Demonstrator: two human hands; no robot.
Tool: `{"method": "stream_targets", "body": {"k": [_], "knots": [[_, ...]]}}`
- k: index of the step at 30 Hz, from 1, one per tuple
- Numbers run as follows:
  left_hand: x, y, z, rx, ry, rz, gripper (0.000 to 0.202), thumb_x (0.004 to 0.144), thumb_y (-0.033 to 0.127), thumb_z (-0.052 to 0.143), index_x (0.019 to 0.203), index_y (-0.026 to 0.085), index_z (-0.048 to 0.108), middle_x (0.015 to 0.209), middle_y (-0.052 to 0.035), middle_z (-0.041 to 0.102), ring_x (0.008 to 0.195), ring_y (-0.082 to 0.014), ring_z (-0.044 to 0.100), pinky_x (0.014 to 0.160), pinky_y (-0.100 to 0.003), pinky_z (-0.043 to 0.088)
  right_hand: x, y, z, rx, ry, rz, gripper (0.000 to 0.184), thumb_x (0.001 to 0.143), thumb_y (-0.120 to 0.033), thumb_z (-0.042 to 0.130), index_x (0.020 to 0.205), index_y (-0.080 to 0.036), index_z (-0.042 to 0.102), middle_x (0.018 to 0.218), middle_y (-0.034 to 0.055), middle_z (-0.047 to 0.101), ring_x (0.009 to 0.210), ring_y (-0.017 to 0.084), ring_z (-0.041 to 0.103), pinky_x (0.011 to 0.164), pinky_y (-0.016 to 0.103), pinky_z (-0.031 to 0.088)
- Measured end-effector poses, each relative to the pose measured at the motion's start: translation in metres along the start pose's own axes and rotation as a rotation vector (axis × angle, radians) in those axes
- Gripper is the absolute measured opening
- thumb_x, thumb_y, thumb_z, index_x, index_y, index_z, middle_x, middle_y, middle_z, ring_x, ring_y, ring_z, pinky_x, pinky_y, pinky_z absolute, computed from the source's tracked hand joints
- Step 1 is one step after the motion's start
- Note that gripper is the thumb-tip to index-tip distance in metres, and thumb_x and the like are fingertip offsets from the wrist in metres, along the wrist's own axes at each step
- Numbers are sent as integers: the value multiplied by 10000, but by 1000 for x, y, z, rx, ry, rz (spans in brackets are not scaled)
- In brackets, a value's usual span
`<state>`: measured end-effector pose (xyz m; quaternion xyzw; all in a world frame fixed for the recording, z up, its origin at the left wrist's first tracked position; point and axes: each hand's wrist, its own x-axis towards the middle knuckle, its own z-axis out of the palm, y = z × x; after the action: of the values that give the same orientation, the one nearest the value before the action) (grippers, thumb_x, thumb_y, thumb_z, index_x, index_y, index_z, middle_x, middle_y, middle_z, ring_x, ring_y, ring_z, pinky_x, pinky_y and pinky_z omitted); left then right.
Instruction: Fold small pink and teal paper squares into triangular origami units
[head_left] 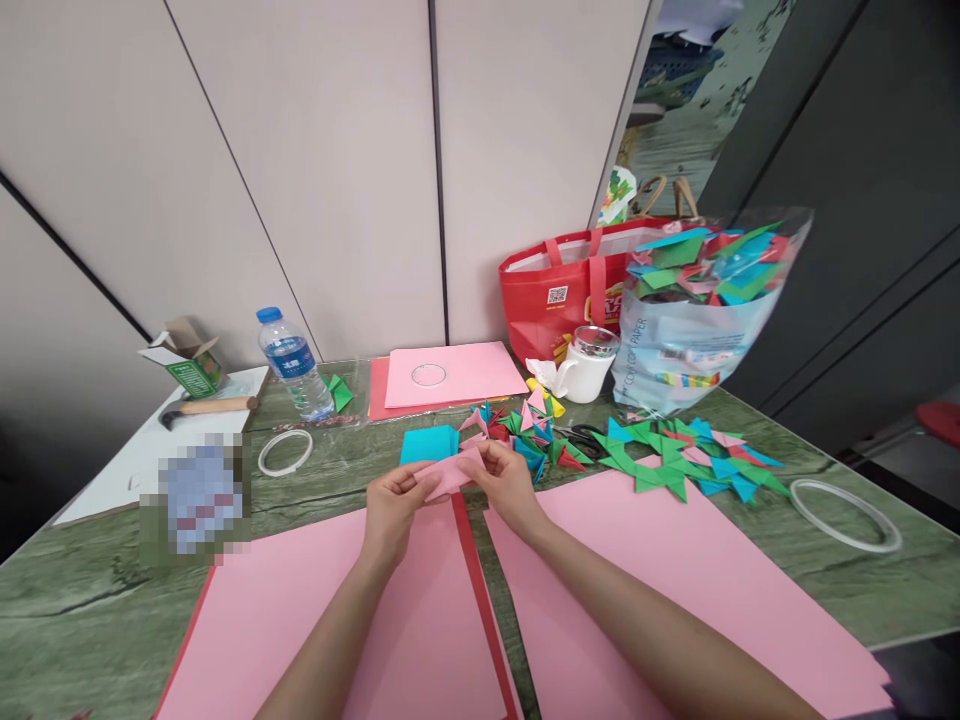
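Note:
Between my two hands is a small folded piece of pink paper (447, 476), raised over the large pink sheets. My left hand (394, 508) pinches its left end with thumb and fingers. At its right end, my right hand (504, 483) is closed on the same piece. Just behind the hands lies a blue paper square (427, 445). A heap of folded paper pieces (534, 430) in pink, red, blue and green sits behind my right hand. Under my forearms are a left stack of pink sheets (315, 600) with a red edge and a right stack (645, 570).
Joined paper stars (675, 455), scissors (585, 440), a white mug (587, 365), a red bag (555, 275) and a plastic bag of folded paper (690, 330) stand right. Leftward are a water bottle (294, 365), hammer (210, 406), green box (191, 365) and white ring (286, 434).

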<state>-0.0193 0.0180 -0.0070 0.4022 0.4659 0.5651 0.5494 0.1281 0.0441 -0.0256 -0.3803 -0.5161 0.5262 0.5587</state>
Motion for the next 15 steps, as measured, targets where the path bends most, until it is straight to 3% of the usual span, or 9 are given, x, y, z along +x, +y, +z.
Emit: {"method": "stream_targets", "body": {"k": [9, 15], "knots": [[0, 0, 0, 34, 35, 39, 441, 550, 307, 745, 943, 122, 672, 545, 38, 617, 601, -149, 605, 560, -306, 562, 0, 2, 1, 50, -12, 34, 279, 612, -399, 690, 714, -166, 575, 658, -5, 569, 598, 144, 559, 542, 297, 543], [-1, 2, 1, 33, 38, 43, 404, 542, 283, 748, 903, 114, 685, 633, 0, 656, 639, -170, 608, 553, -321, 564, -1, -1, 1, 69, -11, 43, 298, 628, -369, 681, 833, -174, 587, 724, 2, 588, 663, 153, 576, 526, 264, 540]]}}
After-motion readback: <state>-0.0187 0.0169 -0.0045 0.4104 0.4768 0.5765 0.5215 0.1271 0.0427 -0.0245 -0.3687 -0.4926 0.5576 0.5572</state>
